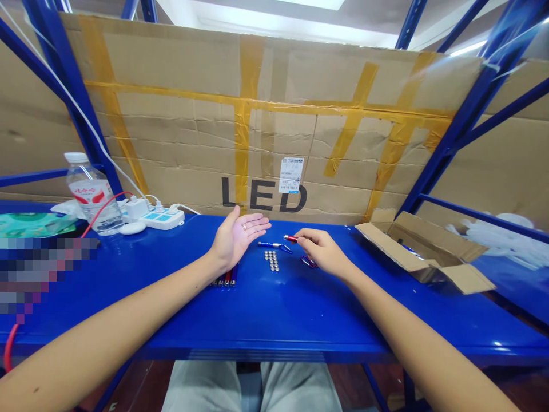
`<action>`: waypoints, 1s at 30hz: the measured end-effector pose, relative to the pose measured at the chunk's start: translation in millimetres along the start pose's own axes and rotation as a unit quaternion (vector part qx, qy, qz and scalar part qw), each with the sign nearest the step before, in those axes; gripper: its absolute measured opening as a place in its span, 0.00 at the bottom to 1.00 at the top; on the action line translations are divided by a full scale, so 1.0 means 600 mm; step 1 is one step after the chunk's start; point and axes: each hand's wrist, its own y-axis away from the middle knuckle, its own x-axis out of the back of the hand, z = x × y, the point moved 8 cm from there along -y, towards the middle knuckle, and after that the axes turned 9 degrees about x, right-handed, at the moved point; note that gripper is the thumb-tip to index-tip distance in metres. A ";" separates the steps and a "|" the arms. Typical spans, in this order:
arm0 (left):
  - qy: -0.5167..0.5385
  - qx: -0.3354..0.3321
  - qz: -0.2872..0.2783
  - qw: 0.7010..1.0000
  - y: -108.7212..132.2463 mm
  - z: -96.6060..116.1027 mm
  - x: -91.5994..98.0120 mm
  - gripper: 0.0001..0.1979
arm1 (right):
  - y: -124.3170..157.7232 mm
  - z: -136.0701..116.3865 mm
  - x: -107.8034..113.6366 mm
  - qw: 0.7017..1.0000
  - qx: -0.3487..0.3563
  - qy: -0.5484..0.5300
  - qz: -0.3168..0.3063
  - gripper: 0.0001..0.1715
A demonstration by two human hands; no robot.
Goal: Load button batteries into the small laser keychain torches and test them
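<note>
My right hand (322, 250) is closed around a small red metal penlight (290, 238), its end pointing left. Opposite it, my left hand (238, 236) is held up with the palm showing and fingers stretched out; a faint purplish glow lies on the palm. Between the hands a blue penlight (268, 245) with a blue carabiner clip (285, 249) lies on the table. Just below sit several silver button cells (271, 261) in rows. A dark red and blue clip (307, 262) shows under my right hand. Several penlights (227, 280) lie side by side, partly hidden by my left wrist.
An open cardboard box (412, 252) stands on the right of the blue table (266, 320). At the left are a water bottle (95, 197), a white power strip (162, 218) with cables and a green packet (34, 224). A large cardboard sheet (193, 143) closes off the back.
</note>
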 end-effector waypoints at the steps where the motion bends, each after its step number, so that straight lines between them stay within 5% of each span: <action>1: -0.003 0.000 0.000 1.000 0.000 0.000 0.000 0.30 | -0.001 -0.001 0.001 1.000 0.007 0.015 0.001 0.17; 12: -0.018 0.003 -0.008 1.000 -0.002 -0.002 0.001 0.31 | -0.001 0.006 0.006 0.999 0.001 0.040 0.016 0.13; 20: -0.013 0.007 -0.014 1.000 -0.002 -0.004 0.000 0.31 | -0.004 0.004 0.033 0.991 0.020 0.106 0.081 0.13; 30: -0.020 0.007 -0.010 1.000 -0.002 -0.005 0.000 0.31 | -0.004 0.004 0.029 0.990 0.032 0.122 0.056 0.14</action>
